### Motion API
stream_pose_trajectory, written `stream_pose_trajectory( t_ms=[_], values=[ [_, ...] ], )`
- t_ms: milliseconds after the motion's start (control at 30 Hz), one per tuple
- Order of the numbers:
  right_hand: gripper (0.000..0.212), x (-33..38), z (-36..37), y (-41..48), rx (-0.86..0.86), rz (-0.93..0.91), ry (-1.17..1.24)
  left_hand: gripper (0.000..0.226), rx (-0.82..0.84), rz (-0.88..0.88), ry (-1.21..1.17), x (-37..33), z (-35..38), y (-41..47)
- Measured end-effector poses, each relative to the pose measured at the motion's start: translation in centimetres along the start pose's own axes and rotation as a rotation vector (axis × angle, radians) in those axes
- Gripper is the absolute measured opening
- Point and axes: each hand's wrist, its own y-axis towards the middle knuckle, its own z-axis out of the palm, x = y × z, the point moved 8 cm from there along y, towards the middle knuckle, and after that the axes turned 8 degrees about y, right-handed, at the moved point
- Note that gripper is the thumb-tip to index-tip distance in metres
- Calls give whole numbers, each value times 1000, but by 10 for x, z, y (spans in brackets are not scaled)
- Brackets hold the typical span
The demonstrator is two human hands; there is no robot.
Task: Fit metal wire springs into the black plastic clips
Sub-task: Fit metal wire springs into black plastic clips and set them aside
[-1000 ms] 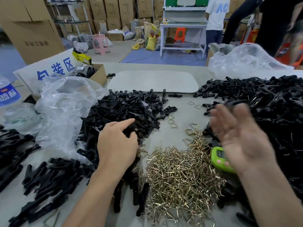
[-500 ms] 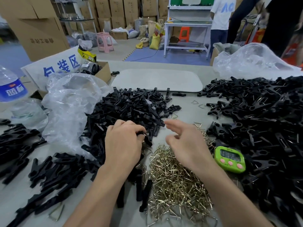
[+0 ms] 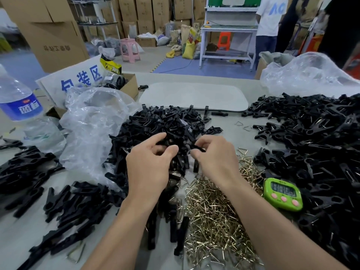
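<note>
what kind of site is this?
Likely a factory packing or assembly floor: stacked cartons behind, bulk piles of black clips and wire springs on the bench.

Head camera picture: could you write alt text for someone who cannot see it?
Two bare hands, the left hand and right hand, meet over a heap of black plastic clips, each pinching black clip pieces. A pile of metal wire springs lies just below them, beside a green timer, on a table crowded with more clips.

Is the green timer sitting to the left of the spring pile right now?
No, the green timer sits at the right edge of the pile of wire springs, against the big heap of black clips.
</note>
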Motion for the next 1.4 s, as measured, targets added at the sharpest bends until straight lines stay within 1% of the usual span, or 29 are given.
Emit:
stream_pose_trajectory(
  t_ms=[67, 100, 167, 200, 267, 367, 467, 600, 700, 833, 867, 933, 1000, 1100, 1200, 1233, 1333, 1400],
  values=[
    [19, -1, -16, -10, -34, 52, 205, 31, 65, -5, -74, 0, 6, -1],
    [15, -5, -21, -17, -25, 105, 359, 26, 118, 3, -120, -2, 11, -3],
    [11, -13, -21, -34, 57, 208, 656, 23, 241, 24, -221, -8, 24, -8],
    [11, -16, -20, -43, 93, 238, 754, 24, 300, 31, -269, -12, 30, -12],
    [14, -22, -23, -53, 102, 279, 864, 28, 381, 33, -346, -18, 40, -19],
    [13, -29, -33, -54, 87, 317, 939, 29, 443, -21, -430, -18, 49, -26],
    [12, -31, -39, -53, 109, 312, 927, 21, 428, -67, -407, -14, 49, -28],
    [20, -32, -35, -54, 143, 310, 881, 20, 367, -61, -324, -12, 44, -25],
    [17, -36, -30, -53, 148, 341, 885, 27, 420, -37, -313, -16, 49, -27],
    [15, -38, -27, -53, 169, 323, 828, 21, 494, -19, -252, -16, 56, -30],
    [15, -38, -26, -53, 181, 312, 811, 22, 486, -22, -241, -14, 56, -31],
    [14, -39, -24, -53, 193, 288, 773, 25, 417, -52, -238, -10, 52, -29],
    [14, -40, -24, -52, 174, 244, 701, 22, 360, -74, -282, -8, 49, -27],
    [16, -36, -28, -50, 114, 158, 633, 24, 340, -101, -332, -5, 49, -25],
    [18, -37, -40, -49, -37, 120, 620, 23, 331, -116, -326, -5, 46, -25],
    [19, -37, -43, -49, -64, 111, 604, 22, 331, -116, -331, -6, 46, -25],
    [27, -33, -40, -52, -31, 108, 580, 17, 338, -101, -356, -10, 46, -24],
    [22, -34, -37, -52, -2, 132, 584, 17, 346, -87, -354, -12, 45, -24]
  ],
)
